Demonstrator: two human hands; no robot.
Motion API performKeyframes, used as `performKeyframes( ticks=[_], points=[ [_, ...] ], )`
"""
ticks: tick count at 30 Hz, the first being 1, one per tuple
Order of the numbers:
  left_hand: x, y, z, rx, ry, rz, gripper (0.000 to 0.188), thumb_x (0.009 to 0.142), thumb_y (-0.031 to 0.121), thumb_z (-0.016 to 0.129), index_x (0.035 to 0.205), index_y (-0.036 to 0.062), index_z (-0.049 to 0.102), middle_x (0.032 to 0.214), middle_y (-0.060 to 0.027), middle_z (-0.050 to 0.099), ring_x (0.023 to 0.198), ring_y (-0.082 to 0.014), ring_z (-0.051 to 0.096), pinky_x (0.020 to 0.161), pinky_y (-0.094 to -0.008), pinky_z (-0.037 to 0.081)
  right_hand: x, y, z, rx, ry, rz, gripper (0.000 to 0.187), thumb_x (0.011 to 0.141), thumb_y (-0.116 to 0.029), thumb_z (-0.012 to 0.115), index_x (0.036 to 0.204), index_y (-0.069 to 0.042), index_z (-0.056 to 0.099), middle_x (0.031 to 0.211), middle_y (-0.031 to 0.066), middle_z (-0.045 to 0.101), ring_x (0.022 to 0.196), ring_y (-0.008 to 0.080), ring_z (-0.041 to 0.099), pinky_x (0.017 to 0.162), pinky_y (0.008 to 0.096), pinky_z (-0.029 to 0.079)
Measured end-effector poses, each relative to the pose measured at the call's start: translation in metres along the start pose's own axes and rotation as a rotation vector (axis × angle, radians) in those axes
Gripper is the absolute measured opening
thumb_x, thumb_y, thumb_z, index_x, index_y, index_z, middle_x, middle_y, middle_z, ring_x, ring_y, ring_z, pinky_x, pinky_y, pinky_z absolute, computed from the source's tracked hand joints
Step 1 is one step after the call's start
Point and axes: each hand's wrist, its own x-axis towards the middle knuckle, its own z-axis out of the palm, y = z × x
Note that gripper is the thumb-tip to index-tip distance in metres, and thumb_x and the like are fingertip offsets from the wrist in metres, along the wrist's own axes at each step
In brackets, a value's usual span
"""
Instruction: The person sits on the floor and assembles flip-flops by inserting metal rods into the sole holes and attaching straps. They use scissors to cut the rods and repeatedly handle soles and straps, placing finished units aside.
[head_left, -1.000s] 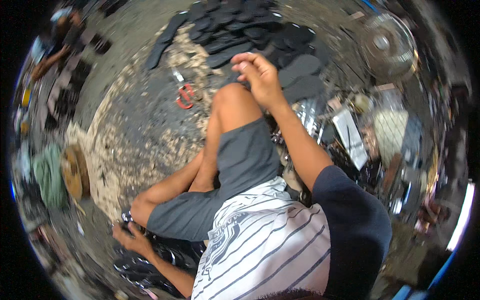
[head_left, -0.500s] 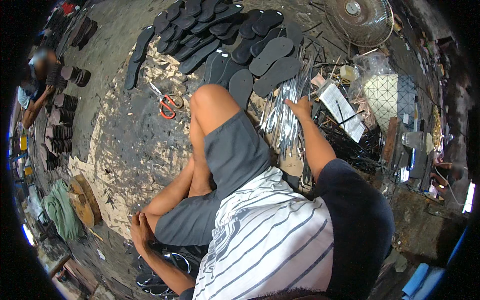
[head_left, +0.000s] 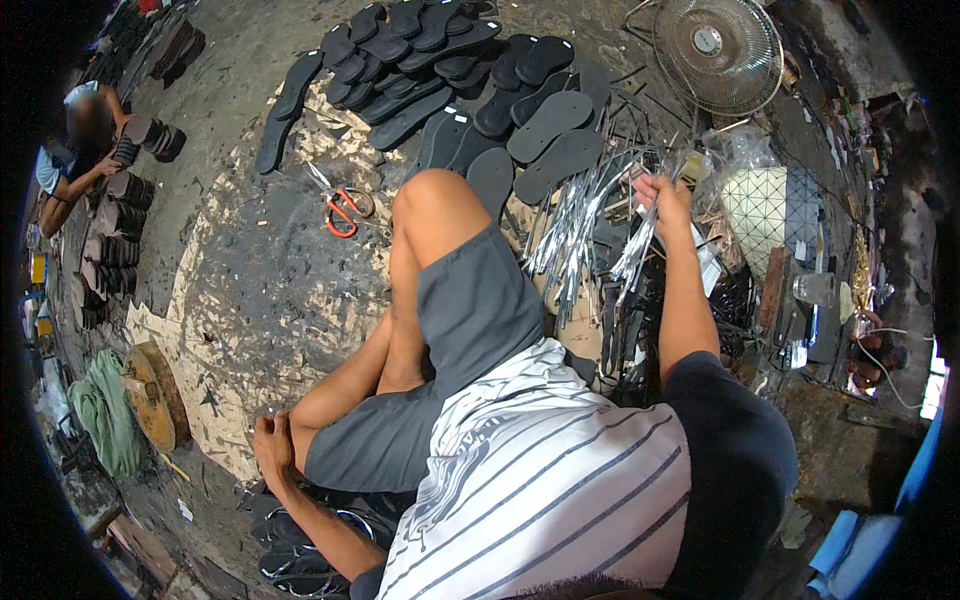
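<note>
My right hand (head_left: 668,200) is raised at the right side of the pile, its fingers closed on a bunch of thin silver strips (head_left: 634,248) that hang down from it. Beside it, more shiny silver strips (head_left: 570,235) lie in a loose heap next to my raised knee. My left hand (head_left: 272,447) rests by my folded leg, fingers curled together. Something small may be at its fingertips, too small to make out. Scissors with orange handles (head_left: 342,212) lie on the floor in front of my shin. Dark flat shoe soles (head_left: 550,128) are piled ahead.
A round fan (head_left: 715,50) stands at the far right. A wooden block (head_left: 158,395) and green cloth (head_left: 108,410) are at the left. Another person (head_left: 85,150) handles stacks of soles at the far left. A patterned bag (head_left: 765,205) and a clear cup (head_left: 815,288) sit at the right.
My right hand has lifted and moved right, taking a bunch of silver strips out of the heap. My left hand has curled its fingers beside my leg. My view has shifted slightly.
</note>
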Motion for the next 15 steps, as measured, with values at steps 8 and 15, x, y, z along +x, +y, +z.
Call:
performKeyframes(
  ticks=[8,15],
  points=[
    [-0.005,0.013,-0.005,-0.015,0.008,-0.002,0.039,0.094,0.034,0.064,0.103,-0.0042,0.070,0.101,-0.0253,0.071,0.096,-0.0379,0.069,0.084,-0.0425,0.051,-0.091,-0.199,0.125,0.789,-0.210,-0.267,0.021,0.100,-0.016,0.063,0.114,0.000,0.058,0.109,0.0072,0.067,0.070,0.0067,0.054,0.061,0.0216,0.049],
    [-0.006,0.039,-0.008,-0.401,0.014,0.166,0.049,0.095,0.030,0.064,0.131,-0.0028,0.061,0.129,-0.0207,0.066,0.121,-0.0300,0.062,0.102,-0.0380,0.047,-0.215,-0.198,0.299,0.751,-0.797,-0.224,0.037,0.099,-0.016,0.063,0.133,-0.004,0.055,0.099,0.0109,0.068,0.065,0.0114,0.058,0.055,0.0309,0.051]
  ],
)
